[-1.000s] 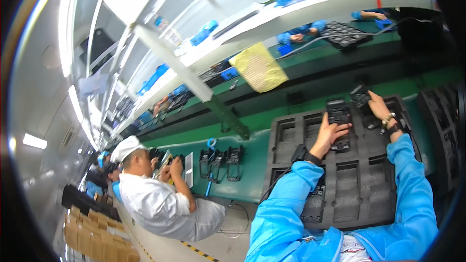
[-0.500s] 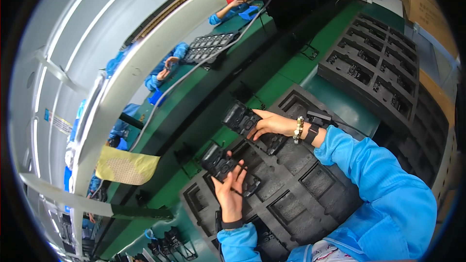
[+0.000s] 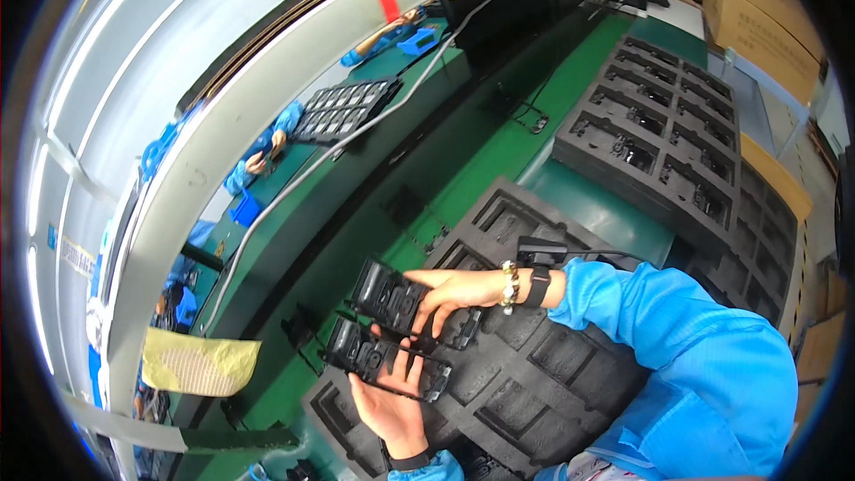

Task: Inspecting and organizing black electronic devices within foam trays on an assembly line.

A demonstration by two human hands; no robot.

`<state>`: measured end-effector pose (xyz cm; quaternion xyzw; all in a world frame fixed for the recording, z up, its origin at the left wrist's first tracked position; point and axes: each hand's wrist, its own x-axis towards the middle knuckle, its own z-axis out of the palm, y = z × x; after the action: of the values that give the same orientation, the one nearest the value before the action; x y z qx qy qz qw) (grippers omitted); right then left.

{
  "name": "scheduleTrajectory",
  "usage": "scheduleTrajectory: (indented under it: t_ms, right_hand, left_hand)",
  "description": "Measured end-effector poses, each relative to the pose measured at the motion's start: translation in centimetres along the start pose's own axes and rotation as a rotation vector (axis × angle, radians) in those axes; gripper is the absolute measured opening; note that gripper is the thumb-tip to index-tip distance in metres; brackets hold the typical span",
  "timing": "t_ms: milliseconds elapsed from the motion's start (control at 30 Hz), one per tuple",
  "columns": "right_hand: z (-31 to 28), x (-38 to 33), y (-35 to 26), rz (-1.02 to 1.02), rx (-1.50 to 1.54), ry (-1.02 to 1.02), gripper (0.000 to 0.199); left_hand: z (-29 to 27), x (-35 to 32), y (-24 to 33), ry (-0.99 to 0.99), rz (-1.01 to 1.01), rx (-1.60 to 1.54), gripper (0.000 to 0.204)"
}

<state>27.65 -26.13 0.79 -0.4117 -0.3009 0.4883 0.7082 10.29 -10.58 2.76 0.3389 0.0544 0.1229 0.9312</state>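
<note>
My left hand (image 3: 392, 405), palm up, is closed around a black plastic unit (image 3: 352, 347) with a glossy block at one end and an open rectangular frame at the other. In my right hand (image 3: 450, 294) is a similar black unit (image 3: 385, 292), gripped from its right side. The two units are side by side, nearly touching, above the left part of a black foam tray (image 3: 525, 321). Most of the tray's moulded pockets near my hands hold nothing. A small black block (image 3: 541, 251) with a cable lies on the tray beyond my right wrist.
A second foam tray (image 3: 623, 129), filled with black parts, sits far right on other trays. Cardboard boxes (image 3: 766, 22) stand behind it. A white beam (image 3: 205, 125) with a grey cable (image 3: 347, 142) crosses the left. Beyond it, people in blue sleeves (image 3: 240, 174) work.
My right hand has come left and down, so its black unit is now close beside the one in my left hand. The whole view has also shifted somewhat.
</note>
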Motion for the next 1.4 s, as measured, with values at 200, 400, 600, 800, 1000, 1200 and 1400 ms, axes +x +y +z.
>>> scheduleTrajectory:
  t_ms: [200,400,600,800,1000,1200,1400]
  right_hand:
    - [0.0,-0.5,0.7,-0.024,-0.064,0.059,0.07]
    - [0.1,-0.8,0.3,-0.084,-0.194,0.04,0.059]
    - [1.1,-0.8,0.1,-0.074,-0.022,0.086,0.06]
    - [1.6,-1.1,-0.3,-0.018,0.129,0.104,0.076]
    - [0.6,-0.2,0.2,-0.061,0.015,0.115,0.066]
    - [0.4,0.2,0.8,-0.1,-0.032,0.158,0.053]
    - [0.9,-0.2,1.0,-0.025,-0.067,0.129,0.06]
  left_hand:
    - [0.5,2.0,3.3,-0.016,0.18,0.168,0.057]
    - [-0.8,2.8,0.4,-0.087,-0.02,0.017,0.056]
    - [2.7,1.2,1.7,-0.047,-0.042,0.039,0.05]
    - [-0.9,1.5,1.9,-0.151,-0.131,0.166,0.063]
    - [1.0,1.0,2.0,-0.181,-0.134,0.053,0.068]
    - [1.3,-0.6,3.2,-0.201,-0.227,-0.554,0.07]
    - [3.0,-2.3,2.0,-0.067,0.041,0.39,0.064]
